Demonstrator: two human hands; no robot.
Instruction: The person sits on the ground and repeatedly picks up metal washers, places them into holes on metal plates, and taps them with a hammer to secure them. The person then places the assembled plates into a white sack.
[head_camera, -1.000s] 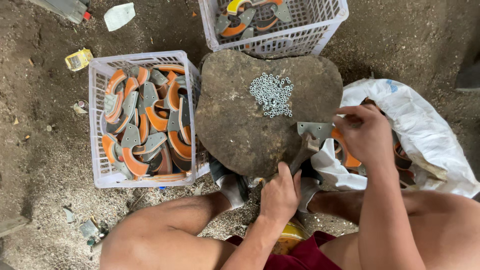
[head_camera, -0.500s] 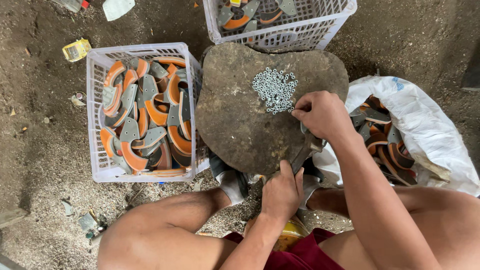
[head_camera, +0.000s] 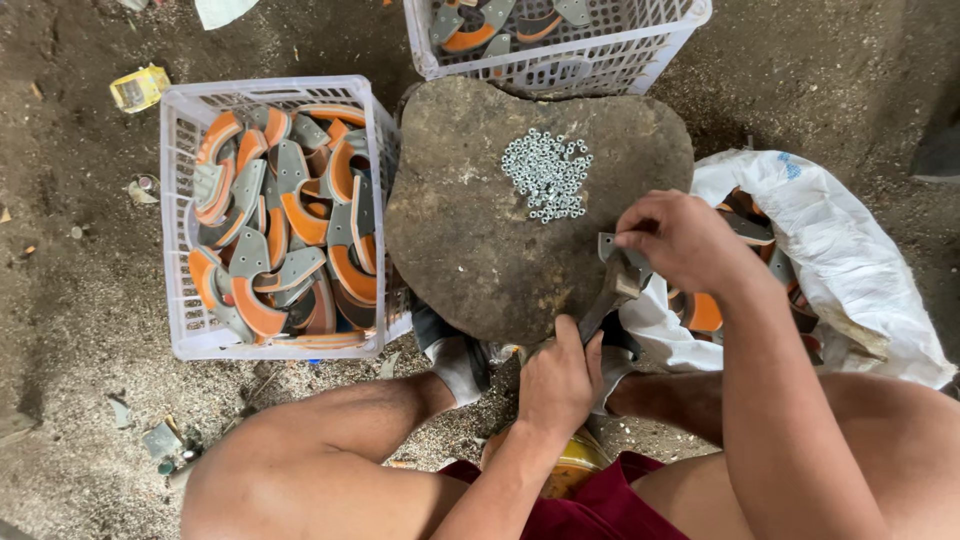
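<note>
Left hand (head_camera: 560, 375) clamped on hammer (head_camera: 610, 295) handle at stone (head_camera: 480, 230) near edge. Right hand (head_camera: 680, 240) closed on grey plate (head_camera: 607, 243) at stone right edge. Nuts (head_camera: 547, 175) heaped near far edge; centre bare. Crate (head_camera: 180, 220) left: orange-grey parts (head_camera: 290, 230). Sack (head_camera: 840, 240) right.

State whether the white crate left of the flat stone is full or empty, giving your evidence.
Full: the white crate is heaped nearly to its rim with curved orange and grey pieces.
</note>
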